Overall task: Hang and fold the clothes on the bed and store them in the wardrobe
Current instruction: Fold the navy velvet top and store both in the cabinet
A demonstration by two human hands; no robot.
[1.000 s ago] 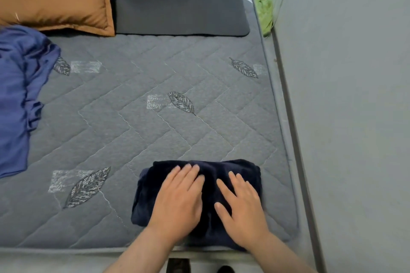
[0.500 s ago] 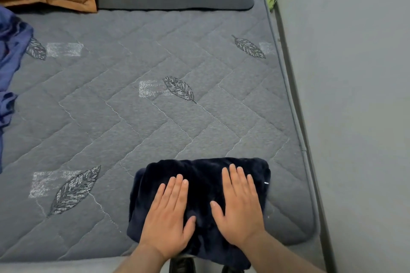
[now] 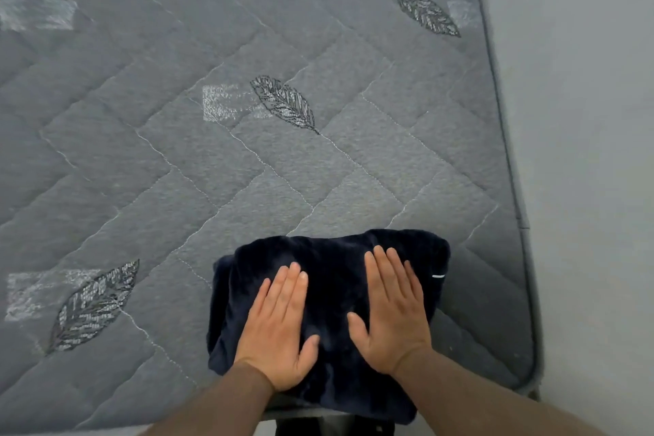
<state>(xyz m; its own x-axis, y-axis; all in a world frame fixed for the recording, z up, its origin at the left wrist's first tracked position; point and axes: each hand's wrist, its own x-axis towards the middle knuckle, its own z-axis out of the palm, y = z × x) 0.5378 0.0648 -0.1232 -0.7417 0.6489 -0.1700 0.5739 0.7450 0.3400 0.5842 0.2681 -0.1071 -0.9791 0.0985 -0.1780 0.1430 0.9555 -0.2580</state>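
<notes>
Plush navy folded garment (image 3: 336, 258) under flat hands on quilted mattress (image 3: 247, 170)

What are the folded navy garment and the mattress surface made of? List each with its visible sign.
Folded navy garment: looks like plush fleece or velour, with a soft sheen and lighter streaks in the pile.
Mattress: seemingly grey knit fabric, quilted and matte, with pale zigzag stitching and embroidered leaves.

Plain grey wall (image 3: 584, 152) along rt side.
</notes>
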